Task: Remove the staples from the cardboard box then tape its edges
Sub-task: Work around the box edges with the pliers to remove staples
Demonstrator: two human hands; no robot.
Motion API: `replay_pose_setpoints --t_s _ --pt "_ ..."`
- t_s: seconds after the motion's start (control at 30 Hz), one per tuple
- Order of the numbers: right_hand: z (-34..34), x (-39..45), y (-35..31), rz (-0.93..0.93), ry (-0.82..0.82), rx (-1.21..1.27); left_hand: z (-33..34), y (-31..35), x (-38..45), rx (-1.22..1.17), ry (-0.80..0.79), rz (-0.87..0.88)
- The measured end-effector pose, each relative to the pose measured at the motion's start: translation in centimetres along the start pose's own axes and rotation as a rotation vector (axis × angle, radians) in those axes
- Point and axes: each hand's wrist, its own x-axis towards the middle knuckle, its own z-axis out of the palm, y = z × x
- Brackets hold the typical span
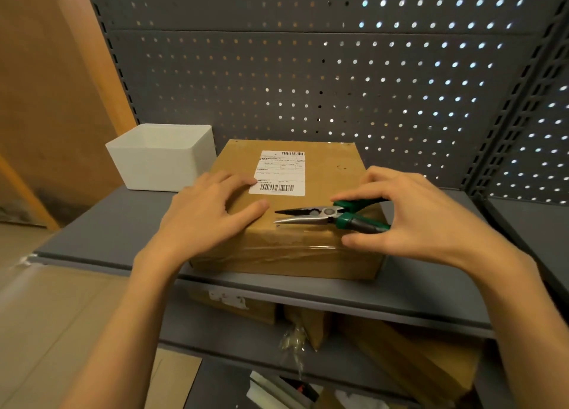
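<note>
I'm on the staple step: the cardboard box (292, 211) sits on the shelf (101, 233), my left hand (209, 214) pressing it flat, straight fingers. My right hand (409, 214) curls round the pliers (332, 217), tips parted; next I judge they must nip a staple near the front edge
</note>
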Motion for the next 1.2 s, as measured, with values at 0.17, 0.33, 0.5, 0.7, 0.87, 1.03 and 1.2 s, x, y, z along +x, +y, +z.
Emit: replay_pose_setpoints --t_s 0.17,0.33,0.5,0.7,0.87,1.03,1.2 --pt "0.1 -0.9 -0.5 0.043 -0.029 -0.127 -1.0 -0.6 -0.5 -0.148 -0.138 0.06" --pt "-0.4 -0.9 -0.7 0.038 -0.022 -0.165 -1.6 -1.4 -1.8 -0.235 -0.178 0.105" --pt "-0.7 -0.4 -0.3 0.012 -0.045 -0.157 -1.0 -0.2 -2.4 -0.202 -0.086 0.112" --pt "-1.0 0.4 0.6 -0.046 -0.091 -0.085 -0.6 -0.1 -2.8 -0.247 -0.017 0.06" --pt "-1.2 0.9 1.4 -0.132 -0.047 -0.128 -0.5 -0.3 -2.8 -0.251 -0.004 0.052" --pt "-0.9 1.1 1.8 -0.183 -0.007 -0.201 -0.4 -0.4 -2.8 -0.25 0.018 0.058" --pt "-0.8 1.2 2.1 -0.18 -0.021 -0.179 -0.4 -0.3 -2.8 -0.254 0.02 0.056"
